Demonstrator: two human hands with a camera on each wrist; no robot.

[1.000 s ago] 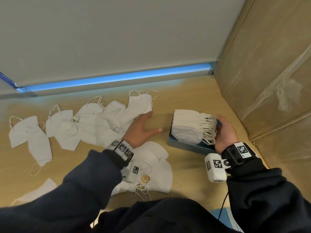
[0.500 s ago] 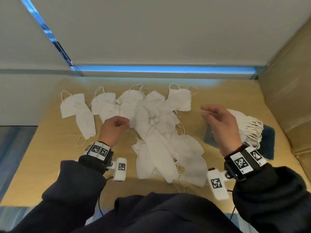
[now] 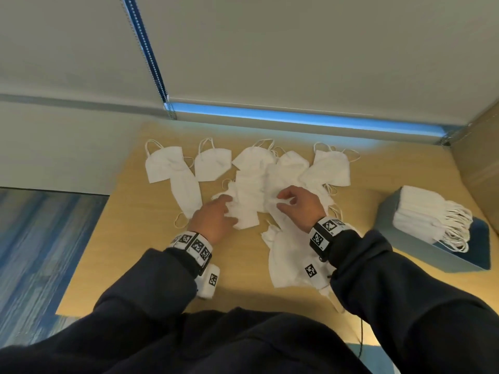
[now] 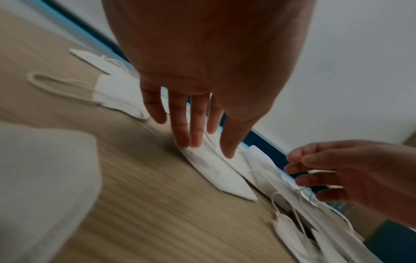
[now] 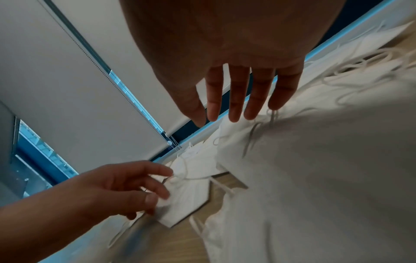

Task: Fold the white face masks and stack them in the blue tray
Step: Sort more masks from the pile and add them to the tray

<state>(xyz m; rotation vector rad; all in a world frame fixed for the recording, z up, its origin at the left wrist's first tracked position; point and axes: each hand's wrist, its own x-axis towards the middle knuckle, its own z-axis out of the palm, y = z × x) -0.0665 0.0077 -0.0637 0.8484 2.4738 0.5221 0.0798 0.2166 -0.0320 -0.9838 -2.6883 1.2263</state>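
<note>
Several loose white face masks point(image 3: 256, 171) lie spread over the back of the wooden table point(image 3: 151, 252). My left hand point(image 3: 225, 209) rests straight fingertips point(image 4: 191, 144) on one flat mask point(image 4: 220, 176) at the pile's near edge. My right hand point(image 3: 283, 201) hovers just right of it over the pile, fingers point(image 5: 234, 110) extended and holding nothing. At the right stands the blue tray point(image 3: 421, 249) with a stack of folded masks point(image 3: 421, 211) in it, ear loops hanging to the right.
More masks point(image 3: 289, 263) lie under my right forearm near the front. A cardboard wall point(image 3: 480, 157) closes the right side, and a window blind point(image 3: 270, 49) runs along the back. The table's left edge drops to blue carpet point(image 3: 40, 252).
My right hand has left the tray and come across to the loose pile. My left hand has uncurled and settled its fingertips on a mask. The view has swung left.
</note>
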